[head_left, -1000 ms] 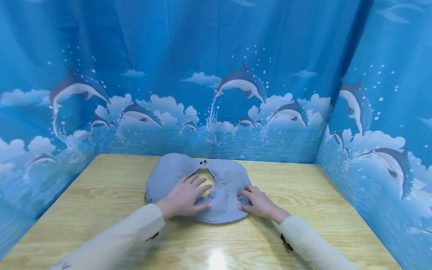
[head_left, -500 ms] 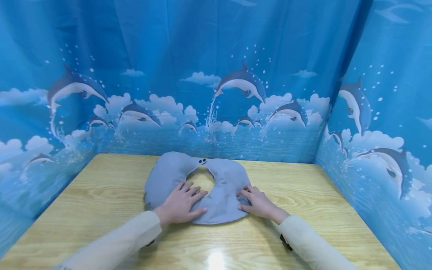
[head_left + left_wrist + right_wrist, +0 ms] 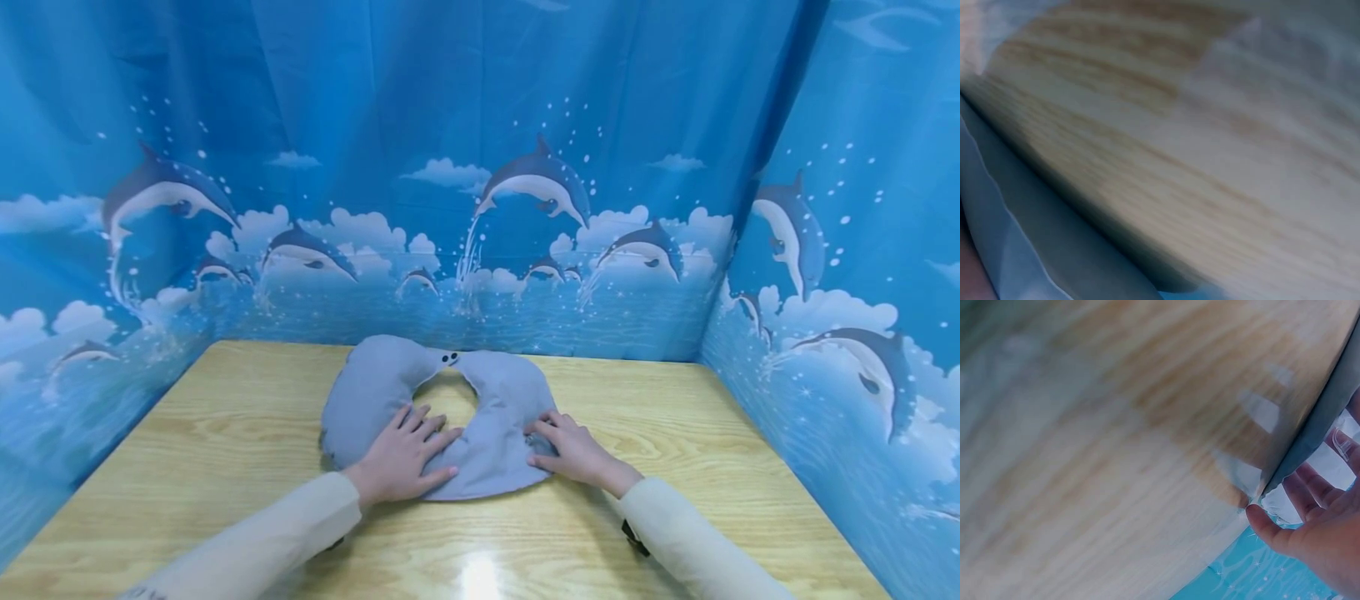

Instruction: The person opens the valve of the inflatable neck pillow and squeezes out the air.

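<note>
A grey U-shaped neck pillow (image 3: 498, 467) lies on the table, its two ends meeting at the far side by a pair of dark snaps (image 3: 450, 359). My left hand (image 3: 397, 458) rests on its near left part, fingers spread toward the centre hole. On the right part lies my right hand (image 3: 573, 452), fingers slightly bent beside a small fitting (image 3: 531, 440) that is partly hidden. The right wrist view has that hand's thumb (image 3: 1266, 528) at the pillow's edge and a clear plastic piece (image 3: 1341, 442) by the fingers. Only the pillow's side (image 3: 1054, 212) shows in the left wrist view.
A wood-grain table (image 3: 225, 433) carries the pillow, with bare surface to its left and right. Blue dolphin-print curtains (image 3: 480, 208) stand behind and along both sides. Light glares on the near table (image 3: 480, 575).
My left hand has drawn back a little toward me and left, off the centre hole and onto the pillow. The pillow has shifted very slightly left; my right hand stays in place.
</note>
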`<control>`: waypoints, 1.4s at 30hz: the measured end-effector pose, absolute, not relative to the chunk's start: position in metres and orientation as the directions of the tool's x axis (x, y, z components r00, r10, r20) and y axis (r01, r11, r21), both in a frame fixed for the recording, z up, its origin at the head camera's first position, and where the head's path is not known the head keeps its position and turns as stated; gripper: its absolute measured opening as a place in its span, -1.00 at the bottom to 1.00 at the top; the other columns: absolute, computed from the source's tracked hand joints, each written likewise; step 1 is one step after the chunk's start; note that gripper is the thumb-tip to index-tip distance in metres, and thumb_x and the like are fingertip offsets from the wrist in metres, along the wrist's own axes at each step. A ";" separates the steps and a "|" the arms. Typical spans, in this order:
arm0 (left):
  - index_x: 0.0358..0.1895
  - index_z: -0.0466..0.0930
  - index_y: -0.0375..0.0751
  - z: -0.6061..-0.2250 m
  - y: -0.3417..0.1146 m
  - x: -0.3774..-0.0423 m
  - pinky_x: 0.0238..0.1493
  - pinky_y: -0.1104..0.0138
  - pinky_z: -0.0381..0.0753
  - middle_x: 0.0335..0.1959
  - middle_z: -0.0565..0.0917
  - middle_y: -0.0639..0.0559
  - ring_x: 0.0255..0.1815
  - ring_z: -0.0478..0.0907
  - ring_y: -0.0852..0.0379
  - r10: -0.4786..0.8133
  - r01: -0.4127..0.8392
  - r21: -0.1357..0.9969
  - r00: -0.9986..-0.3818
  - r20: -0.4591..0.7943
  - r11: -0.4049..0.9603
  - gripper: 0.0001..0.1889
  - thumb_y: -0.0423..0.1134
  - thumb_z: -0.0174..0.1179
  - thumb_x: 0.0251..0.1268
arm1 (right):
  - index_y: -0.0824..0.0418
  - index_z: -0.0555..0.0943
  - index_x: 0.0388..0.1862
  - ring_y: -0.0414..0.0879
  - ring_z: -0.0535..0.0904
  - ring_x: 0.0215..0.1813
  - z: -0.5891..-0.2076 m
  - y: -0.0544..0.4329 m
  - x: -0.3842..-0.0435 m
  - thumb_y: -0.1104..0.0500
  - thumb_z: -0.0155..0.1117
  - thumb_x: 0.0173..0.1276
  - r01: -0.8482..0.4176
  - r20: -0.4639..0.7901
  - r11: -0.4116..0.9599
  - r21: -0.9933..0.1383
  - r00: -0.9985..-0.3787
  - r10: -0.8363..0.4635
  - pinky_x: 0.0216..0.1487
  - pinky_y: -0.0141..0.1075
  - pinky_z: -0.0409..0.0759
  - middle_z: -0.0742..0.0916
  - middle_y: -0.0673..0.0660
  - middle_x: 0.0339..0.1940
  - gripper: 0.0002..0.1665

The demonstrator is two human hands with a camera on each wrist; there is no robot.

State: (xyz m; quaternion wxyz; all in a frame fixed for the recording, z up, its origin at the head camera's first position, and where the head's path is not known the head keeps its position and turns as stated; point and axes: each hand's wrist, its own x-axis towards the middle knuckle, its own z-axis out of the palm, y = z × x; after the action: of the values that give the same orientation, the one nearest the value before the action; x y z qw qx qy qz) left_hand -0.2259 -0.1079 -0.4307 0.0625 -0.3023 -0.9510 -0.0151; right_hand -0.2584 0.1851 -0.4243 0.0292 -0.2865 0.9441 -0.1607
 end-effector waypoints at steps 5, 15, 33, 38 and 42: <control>0.36 0.19 0.17 -0.433 -0.108 -0.226 0.35 -0.13 -0.02 0.34 0.31 -0.08 0.39 0.11 -0.21 0.576 0.577 -0.023 -0.810 0.113 0.816 -0.37 0.32 -0.25 0.29 | 0.02 0.52 0.04 0.03 0.40 0.01 -0.424 0.185 -0.258 -0.04 0.24 0.22 -0.527 0.033 0.784 -0.329 -0.836 -0.548 -0.19 -0.01 0.37 0.49 0.10 0.00 -0.59; 0.38 0.16 0.16 -0.432 -0.108 -0.225 0.37 -0.12 -0.05 0.37 0.25 -0.10 0.42 0.05 -0.22 0.578 0.579 -0.007 -0.813 0.073 0.815 -0.38 0.29 -0.26 0.31 | 0.03 0.51 0.04 0.05 0.40 0.04 -0.423 0.186 -0.258 -0.04 0.24 0.22 -0.524 0.028 0.786 -0.329 -0.837 -0.546 -0.15 0.05 0.37 0.49 0.11 0.02 -0.58; 0.38 0.14 0.18 -0.435 -0.107 -0.226 0.39 -0.10 -0.14 0.42 0.15 -0.06 0.46 -0.06 -0.19 0.547 0.547 0.031 -0.837 0.002 0.836 -0.38 0.30 -0.27 0.30 | 0.01 0.51 0.06 0.06 0.40 0.05 -0.423 0.187 -0.260 -0.06 0.22 0.24 -0.531 0.018 0.779 -0.334 -0.830 -0.557 -0.16 0.04 0.38 0.49 0.11 0.04 -0.58; 0.39 0.13 0.18 -0.436 -0.107 -0.227 0.40 -0.09 -0.16 0.43 0.13 -0.04 0.46 -0.08 -0.18 0.542 0.541 0.043 -0.840 -0.009 0.840 -0.37 0.31 -0.27 0.30 | 0.02 0.51 0.06 0.04 0.40 0.03 -0.424 0.187 -0.260 -0.05 0.22 0.24 -0.537 0.019 0.776 -0.330 -0.826 -0.563 -0.17 0.01 0.38 0.49 0.10 0.02 -0.58; 0.38 0.14 0.16 -0.435 -0.107 -0.227 0.39 -0.10 -0.15 0.43 0.14 -0.04 0.46 -0.08 -0.19 0.542 0.540 0.069 -0.840 -0.009 0.839 -0.37 0.29 -0.25 0.30 | 0.01 0.51 0.05 0.03 0.40 0.02 -0.424 0.187 -0.261 -0.06 0.22 0.23 -0.536 0.018 0.779 -0.327 -0.827 -0.562 -0.17 0.01 0.38 0.49 0.10 0.02 -0.58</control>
State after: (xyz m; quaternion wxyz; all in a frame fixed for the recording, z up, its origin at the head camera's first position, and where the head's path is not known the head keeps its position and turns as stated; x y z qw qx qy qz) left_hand -0.2268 -0.1067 -0.4351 -0.0140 -0.2823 -0.9587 -0.0318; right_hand -0.2606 0.1867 -0.4240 0.0404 -0.2912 0.9422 -0.1608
